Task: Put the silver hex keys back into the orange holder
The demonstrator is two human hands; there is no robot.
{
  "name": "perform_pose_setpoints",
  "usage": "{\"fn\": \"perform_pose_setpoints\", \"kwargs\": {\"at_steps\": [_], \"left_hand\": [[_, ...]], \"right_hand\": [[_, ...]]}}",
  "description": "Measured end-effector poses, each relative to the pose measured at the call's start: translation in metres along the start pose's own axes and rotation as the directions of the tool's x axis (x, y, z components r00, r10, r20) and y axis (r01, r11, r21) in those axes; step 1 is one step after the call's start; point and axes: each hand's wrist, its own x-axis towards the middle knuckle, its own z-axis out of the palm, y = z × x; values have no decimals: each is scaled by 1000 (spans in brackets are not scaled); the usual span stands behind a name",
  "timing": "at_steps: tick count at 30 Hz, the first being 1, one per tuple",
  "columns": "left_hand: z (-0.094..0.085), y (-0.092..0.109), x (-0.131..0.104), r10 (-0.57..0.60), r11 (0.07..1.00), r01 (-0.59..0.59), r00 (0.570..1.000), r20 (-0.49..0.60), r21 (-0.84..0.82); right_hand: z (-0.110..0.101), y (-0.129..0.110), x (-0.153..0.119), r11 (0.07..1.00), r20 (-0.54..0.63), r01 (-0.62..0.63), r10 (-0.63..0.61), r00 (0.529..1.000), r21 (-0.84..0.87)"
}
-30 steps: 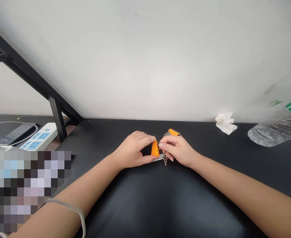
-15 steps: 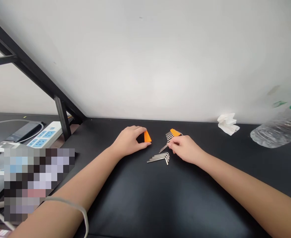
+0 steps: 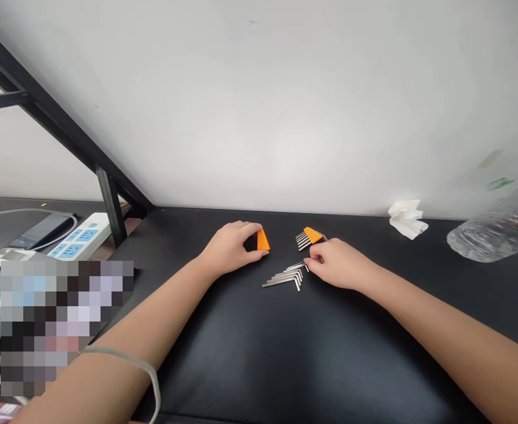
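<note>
Lowered since the earlier frame: small keys [image 3: 295, 268], now beside the large keys [image 3: 281, 281]. Right hand [image 3: 341, 262] at the former, fingertips together, grip unclear. Beyond the large keys, left hand [image 3: 226, 250] clamps orange holder [image 3: 263, 240], no keys visible inside; second holder [image 3: 313, 235] remains loaded.

Shiny metal hex keys [image 3: 281, 280]; smooth orange plastic-looking holder [image 3: 263, 240].

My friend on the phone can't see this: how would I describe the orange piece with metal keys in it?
On the black tabletop, look just beyond the right hand. There sits a small orange holder with slim metal keys poking out leftward. The left hand grips another orange piece, but no keys show in it; the loose keys lie outside both.
</note>
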Motion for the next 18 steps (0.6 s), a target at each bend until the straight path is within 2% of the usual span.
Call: {"fn": "perform_pose_setpoints", "kwargs": {"at_steps": [3,7,18], "left_hand": [[1,0,0,5,1000,-5,1000,-7,-19],[1,1,0,4,999,-5,1000,-17,-34],[1,2,0,11,998,-12,1000,-26,-66]], "right_hand": [[-1,1,-1,992,-82,107,-113,990,-68],[3,-4,-5,968,-31,241,-244,969,-75],[13,-26,-17,951,-19,308,-308,951,-12]]}}
